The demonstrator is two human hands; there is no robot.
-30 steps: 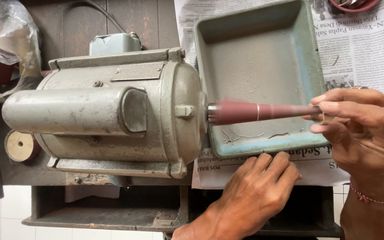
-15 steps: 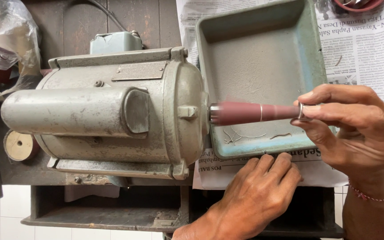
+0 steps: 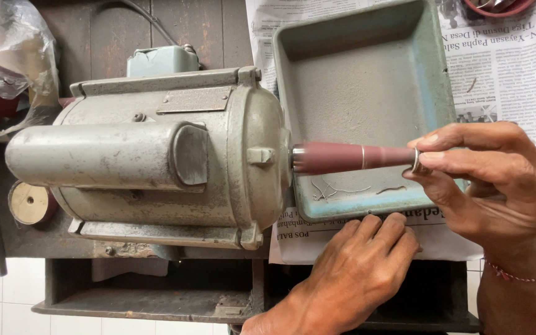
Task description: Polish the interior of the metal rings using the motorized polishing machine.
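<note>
Motor [image 3: 156, 149] lies on its side on the worktop [image 3: 156, 291], shaft end facing right. A reddish tapered spindle [image 3: 355, 157] sticks out from that end, long axis level, running left to right over the near part of the blue-grey tray [image 3: 367, 74].

Right hand [image 3: 491, 180] is at the spindle's far tip. Grip: thumb and forefinger pinched shut on a small metal ring [image 3: 418, 160], the ring pressed against or slipped over the tip; cannot tell which. The ring's opening faces along the spindle axis, toward the motor.

Left hand [image 3: 355, 267] lies flat, palm down, fingers spread on the newspaper [image 3: 516, 68] at the tray's near edge, just below the spindle. It holds nothing.

Right hand is the nearer one to the spindle; left stays apart from it. A few thin wire scraps [image 3: 342, 189] lie in the tray under the spindle.
</note>
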